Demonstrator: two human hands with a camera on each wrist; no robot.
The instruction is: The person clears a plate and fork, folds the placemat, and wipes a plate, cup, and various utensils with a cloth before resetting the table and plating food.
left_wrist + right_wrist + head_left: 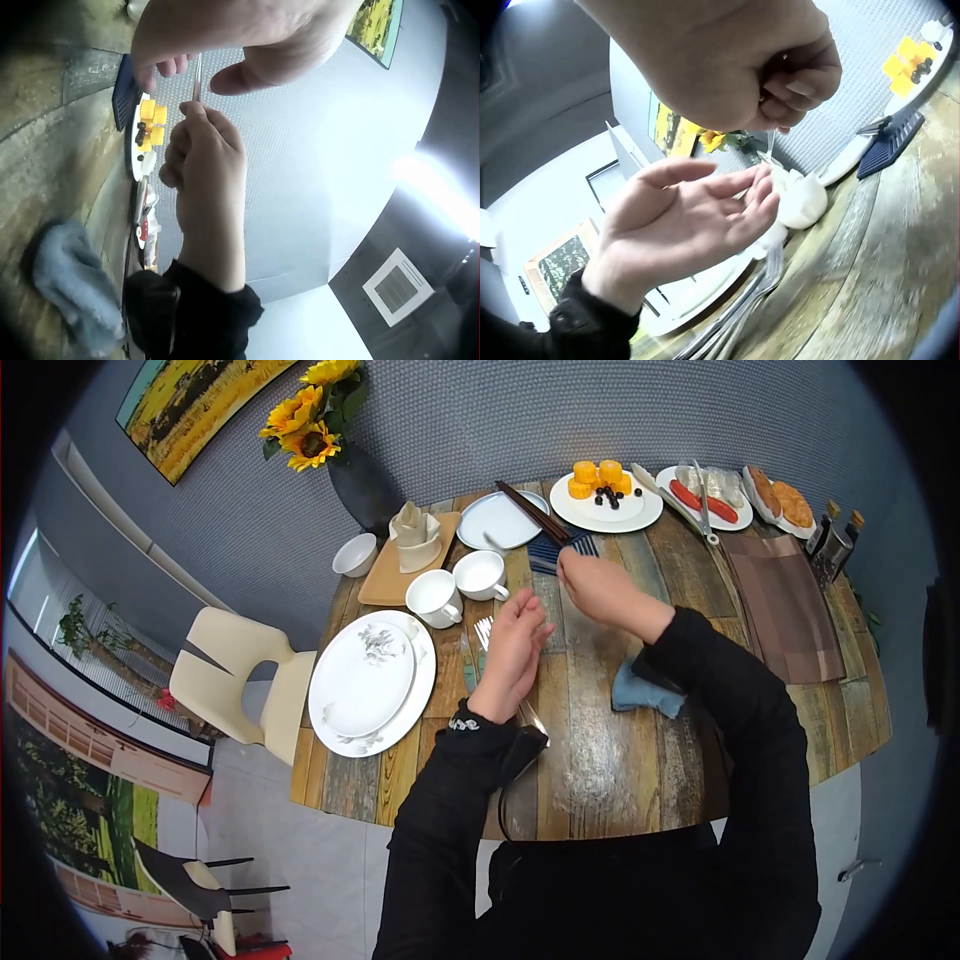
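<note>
In the head view my right hand (605, 588) grips a thin metal utensil (494, 543) that points left over the table; its type I cannot tell. The same hand (206, 161) shows curled fingers round the utensil's shaft (197, 81) in the left wrist view. My left hand (512, 652) is beside it, fingers extended and loosely bent, palm turned toward the right hand. Several forks and other metal cutlery (774, 271) lie beneath the left hand (694, 225). Whether the utensil touches the left fingers, I cannot tell.
Two white cups (434, 598) and stacked white plates (362, 682) are at left. A blue cloth (645, 692) lies near the right forearm. Dark chopsticks (535, 512), a dark blue ribbed item (582, 545), food plates (625, 515), and a brown placemat (788, 610) stand farther back and right.
</note>
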